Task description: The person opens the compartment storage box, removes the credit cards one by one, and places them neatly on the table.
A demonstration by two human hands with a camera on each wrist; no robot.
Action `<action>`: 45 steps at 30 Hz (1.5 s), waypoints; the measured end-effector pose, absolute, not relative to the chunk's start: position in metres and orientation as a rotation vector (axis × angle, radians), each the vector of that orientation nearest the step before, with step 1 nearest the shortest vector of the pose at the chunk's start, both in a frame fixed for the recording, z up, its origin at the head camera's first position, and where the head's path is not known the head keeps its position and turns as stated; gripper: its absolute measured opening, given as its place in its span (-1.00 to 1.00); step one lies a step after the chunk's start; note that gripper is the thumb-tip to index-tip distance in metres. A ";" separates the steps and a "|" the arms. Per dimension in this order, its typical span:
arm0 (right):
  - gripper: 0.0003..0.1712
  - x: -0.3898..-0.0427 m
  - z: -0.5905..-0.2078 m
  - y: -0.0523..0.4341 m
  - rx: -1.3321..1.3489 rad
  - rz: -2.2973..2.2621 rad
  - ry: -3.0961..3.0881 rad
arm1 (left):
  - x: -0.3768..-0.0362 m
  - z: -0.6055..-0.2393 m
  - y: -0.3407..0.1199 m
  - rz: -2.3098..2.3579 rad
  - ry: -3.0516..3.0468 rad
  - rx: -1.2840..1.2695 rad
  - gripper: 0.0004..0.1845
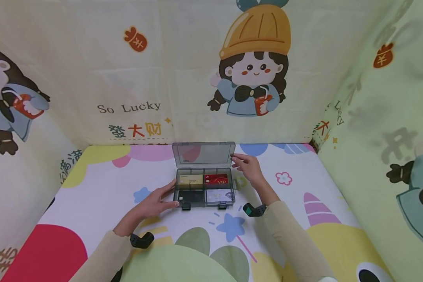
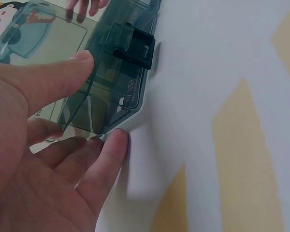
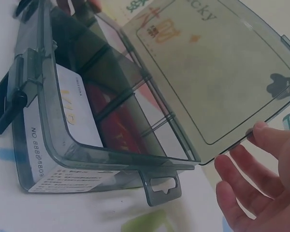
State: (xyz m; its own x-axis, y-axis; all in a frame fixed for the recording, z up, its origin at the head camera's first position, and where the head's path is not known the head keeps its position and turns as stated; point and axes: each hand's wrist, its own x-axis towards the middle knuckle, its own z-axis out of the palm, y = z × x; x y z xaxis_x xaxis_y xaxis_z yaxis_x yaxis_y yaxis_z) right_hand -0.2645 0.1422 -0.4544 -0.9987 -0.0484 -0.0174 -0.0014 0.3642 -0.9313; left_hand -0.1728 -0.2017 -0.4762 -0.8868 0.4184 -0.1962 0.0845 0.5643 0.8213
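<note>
Smoke-grey transparent box (image 1: 200,204), lid (image 1: 211,155) raised, lies between the hands; its compartments hold card-like pieces (image 1: 216,179) in gold, red, black and white. The long axis runs hand to hand, latches (image 1: 186,207) facing the person. The left hand (image 1: 155,203), loosely spread, touches the adjacent end; the right hand (image 1: 250,168) pinches the lid's edge.

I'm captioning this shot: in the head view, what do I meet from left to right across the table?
Red patch, left hand, black card-like item, white card-like item, right hand, flower outline, striped horn print.
</note>
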 end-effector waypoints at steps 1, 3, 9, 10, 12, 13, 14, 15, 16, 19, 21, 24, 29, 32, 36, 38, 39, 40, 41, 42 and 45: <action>-0.62 -0.266 -0.455 0.142 -0.044 -1.747 2.559 | -0.173 -0.476 -0.202 1.248 2.429 0.419 -0.07; -0.63 -0.267 -0.456 0.141 -0.039 -1.753 2.553 | -0.173 -0.476 -0.202 1.247 2.430 0.428 -0.08; -0.66 -0.272 -0.458 0.139 -0.018 -1.769 2.555 | -0.173 -0.475 -0.203 1.248 2.435 0.454 -0.09; -0.66 -0.273 -0.459 0.139 -0.013 -1.771 2.556 | -0.173 -0.475 -0.203 1.254 2.433 0.454 -0.09; -0.66 -0.274 -0.460 0.138 -0.009 -1.774 2.562 | -0.173 -0.475 -0.203 1.262 2.427 0.458 -0.08; -0.66 -0.275 -0.460 0.138 -0.004 -1.769 2.565 | -0.173 -0.475 -0.203 1.263 2.425 0.459 -0.08; -0.66 -0.275 -0.461 0.137 -0.001 -1.768 2.566 | -0.173 -0.475 -0.203 1.263 2.424 0.459 -0.08; -0.66 -0.276 -0.462 0.137 0.005 -1.760 2.571 | -0.173 -0.474 -0.203 1.260 2.426 0.462 -0.08; -0.67 -0.276 -0.463 0.137 0.016 -1.759 2.571 | -0.173 -0.474 -0.203 1.257 2.427 0.463 -0.08; -0.66 -0.278 -0.464 0.136 0.025 -1.748 2.577 | -0.173 -0.474 -0.203 1.245 2.434 0.466 -0.09; -0.66 -0.278 -0.464 0.135 0.026 -1.753 2.576 | -0.173 -0.475 -0.203 1.237 2.440 0.469 -0.09; -0.66 -0.279 -0.465 0.134 0.031 -1.747 2.581 | -0.173 -0.475 -0.203 1.231 2.444 0.473 -0.09; -0.65 -0.282 -0.465 0.133 0.034 -1.719 2.593 | -0.173 -0.475 -0.203 1.241 2.437 0.477 -0.09; -0.64 -0.283 -0.466 0.133 0.028 -1.719 2.585 | -0.173 -0.474 -0.203 1.245 2.436 0.474 -0.10; -0.63 -0.283 -0.467 0.133 0.029 -1.706 2.588 | -0.173 -0.474 -0.203 1.240 2.439 0.473 -0.10; -0.63 -0.282 -0.468 0.133 0.034 -1.682 2.601 | -0.173 -0.475 -0.203 1.242 2.437 0.473 -0.09; -0.63 -0.282 -0.469 0.133 0.041 -1.669 2.606 | -0.173 -0.475 -0.203 1.244 2.434 0.473 -0.09; -0.63 -0.283 -0.470 0.133 0.046 -1.661 2.607 | -0.173 -0.475 -0.203 1.246 2.432 0.472 -0.09; -0.62 -0.283 -0.472 0.133 0.046 -1.652 2.608 | -0.173 -0.476 -0.203 1.248 2.429 0.470 -0.09; -0.63 -0.283 -0.473 0.133 0.049 -1.650 2.604 | -0.173 -0.476 -0.204 1.250 2.428 0.468 -0.09; -0.63 -0.283 -0.476 0.134 0.057 -1.651 2.583 | -0.173 -0.476 -0.204 1.248 2.427 0.460 -0.09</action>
State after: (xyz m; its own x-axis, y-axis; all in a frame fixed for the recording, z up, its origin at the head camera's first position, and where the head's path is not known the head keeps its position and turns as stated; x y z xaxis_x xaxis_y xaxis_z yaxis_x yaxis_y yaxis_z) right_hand -0.2835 0.1337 -0.4764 -0.9964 -0.0096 -0.0838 0.0720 0.4202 -0.9046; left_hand -0.1727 -0.2036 -0.4760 -0.8776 0.4462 -0.1754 0.1169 0.5541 0.8242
